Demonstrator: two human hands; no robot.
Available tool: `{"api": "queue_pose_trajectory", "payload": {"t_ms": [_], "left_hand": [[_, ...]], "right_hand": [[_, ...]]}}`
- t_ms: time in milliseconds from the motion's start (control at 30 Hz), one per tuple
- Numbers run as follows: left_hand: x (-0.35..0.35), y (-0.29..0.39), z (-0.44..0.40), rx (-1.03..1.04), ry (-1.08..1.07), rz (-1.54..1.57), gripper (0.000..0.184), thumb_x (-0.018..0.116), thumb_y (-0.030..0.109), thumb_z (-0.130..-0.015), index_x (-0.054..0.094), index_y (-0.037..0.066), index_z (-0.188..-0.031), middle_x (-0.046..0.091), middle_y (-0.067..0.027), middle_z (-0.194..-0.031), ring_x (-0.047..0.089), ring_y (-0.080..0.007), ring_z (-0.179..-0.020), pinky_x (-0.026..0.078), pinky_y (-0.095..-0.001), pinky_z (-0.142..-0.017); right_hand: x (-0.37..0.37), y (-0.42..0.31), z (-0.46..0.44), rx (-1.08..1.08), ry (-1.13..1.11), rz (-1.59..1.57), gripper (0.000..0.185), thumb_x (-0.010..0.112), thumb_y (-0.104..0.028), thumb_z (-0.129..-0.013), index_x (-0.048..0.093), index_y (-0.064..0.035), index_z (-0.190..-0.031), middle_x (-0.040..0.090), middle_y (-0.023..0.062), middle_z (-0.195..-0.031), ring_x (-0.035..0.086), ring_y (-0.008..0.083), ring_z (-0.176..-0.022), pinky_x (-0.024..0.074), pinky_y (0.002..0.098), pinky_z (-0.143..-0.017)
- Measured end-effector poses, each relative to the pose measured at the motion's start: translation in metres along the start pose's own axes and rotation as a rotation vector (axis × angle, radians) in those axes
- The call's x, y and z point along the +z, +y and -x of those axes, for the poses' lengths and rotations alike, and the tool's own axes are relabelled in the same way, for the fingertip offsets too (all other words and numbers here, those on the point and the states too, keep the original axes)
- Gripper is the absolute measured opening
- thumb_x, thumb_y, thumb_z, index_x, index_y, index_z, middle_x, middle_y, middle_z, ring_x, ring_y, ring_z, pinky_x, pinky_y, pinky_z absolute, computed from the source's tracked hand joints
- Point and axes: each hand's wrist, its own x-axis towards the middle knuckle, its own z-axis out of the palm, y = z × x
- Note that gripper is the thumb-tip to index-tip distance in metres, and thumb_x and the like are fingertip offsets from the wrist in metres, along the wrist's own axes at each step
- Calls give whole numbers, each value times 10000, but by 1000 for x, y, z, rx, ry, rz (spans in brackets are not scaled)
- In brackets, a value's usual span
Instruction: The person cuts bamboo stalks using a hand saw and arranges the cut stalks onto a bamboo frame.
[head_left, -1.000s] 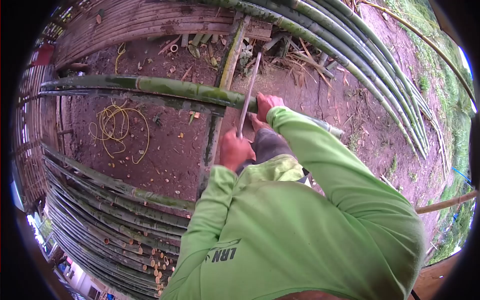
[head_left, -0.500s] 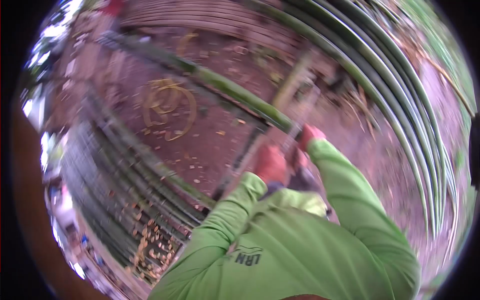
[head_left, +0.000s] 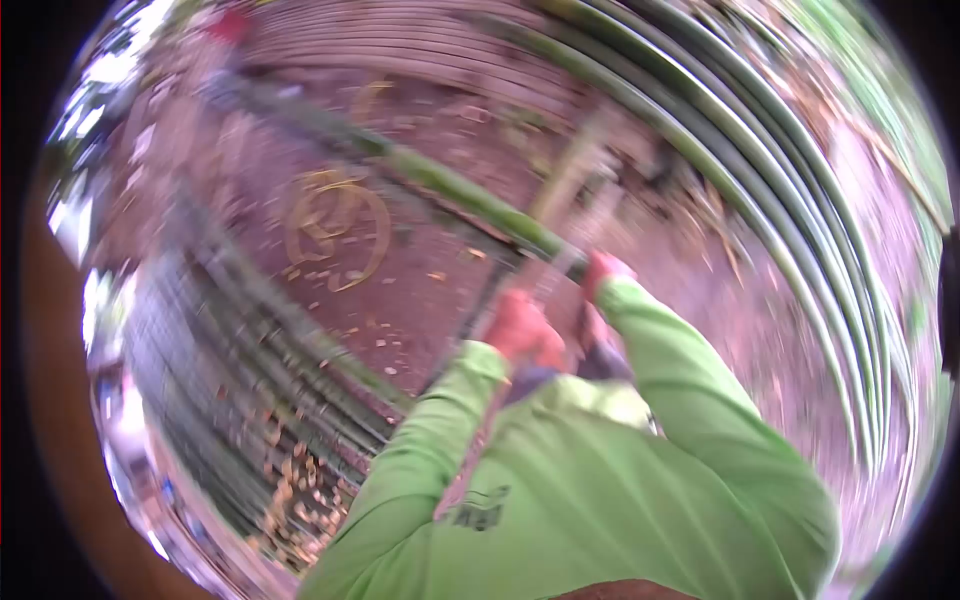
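Since the frame a second earlier, the view had swung clockwise — the green bamboo pole, nearly level then, now slanted from ten o'clock toward four. At its lower end, toward two o'clock from centre, the right hand was curled against the pole; blur hid how tightly it gripped. Nearer centre, toward five o'clock, the left hand was closed in a fist around the near end of a thin blade, which showed only as a faint streak running toward one o'clock. Yellow cord lay coiled on the ground at ten o'clock, stacked poles at eight — and long green poles arched at two.
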Motion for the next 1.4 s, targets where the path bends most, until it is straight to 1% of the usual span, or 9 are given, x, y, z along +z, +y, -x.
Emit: {"api": "queue_pose_trajectory", "payload": {"t_ms": [67,133,233,433,533,700,900,1167,1400], "left_hand": [[-7,9,14,196,-67,-64,74,566,62,-742,598,26,-686,581,-140,-594,581,-299,-547,445,-383,-509],[9,-19,22,26,40,-157,74,568,77,-758,578,4,-762,550,-122,-559,539,-265,-512,430,-387,-507],[1,-21,53,-36,7,-101,64,558,61,-770,553,-3,-766,471,-87,-535,433,-162,-500,363,-367,-482],[-65,43,152,-118,-10,-193,119,525,6,-749,444,-7,-663,344,-25,-531,348,-93,-494,289,-319,-445],[-63,49,137,-142,-25,-226,103,535,21,-721,458,0,-656,385,-70,-510,376,-146,-444,318,-349,-443],[-28,32,93,-56,-12,-292,105,565,47,-705,483,18,-646,466,-142,-523,466,-277,-457,408,-377,-486],[-59,57,93,-178,-70,42,151,627,72,-712,487,30,-675,429,-59,-520,406,-178,-476,371,-338,-490],[-45,44,73,-123,-85,-348,91,591,91,-735,552,9,-731,553,-187,-597,581,-410,-613,445,-483,-574],[-6,-17,12,-78,-25,-169,64,566,70,-723,562,6,-731,550,-172,-591,561,-387,-564,442,-456,-549]], "right_hand": [[7,7,5,3,14,-29,242,705,-129,-667,653,-104,-902,683,125,-843,671,328,-835,550,433,-718],[1,16,6,-35,-173,-128,198,703,-151,-669,678,-90,-856,695,151,-872,681,324,-828,555,428,-712],[20,13,11,30,96,-107,202,627,-129,-723,661,-49,-906,687,192,-895,682,326,-863,550,422,-739],[13,16,17,7,31,-144,218,593,-109,-762,635,-28,-961,682,207,-925,679,328,-887,544,421,-757],[17,12,12,59,90,-152,183,554,-139,-830,670,-35,-926,695,164,-951,675,307,-931,542,418,-795],[17,11,10,54,27,-69,198,644,-123,-726,676,-54,-909,690,185,-934,676,308,-929,545,400,-795],[15,10,10,-10,-24,-41,257,625,-146,-729,621,-24,-955,675,211,-909,668,360,-882,538,440,-772],[-9,8,3,31,-151,-72,235,631,-117,-713,649,-5,-919,678,225,-925,674,344,-907,543,411,-790],[-1,4,6,20,-73,-46,283,658,-141,-694,652,-35,-957,681,206,-937,672,341,-907,540,432,-800]]}}
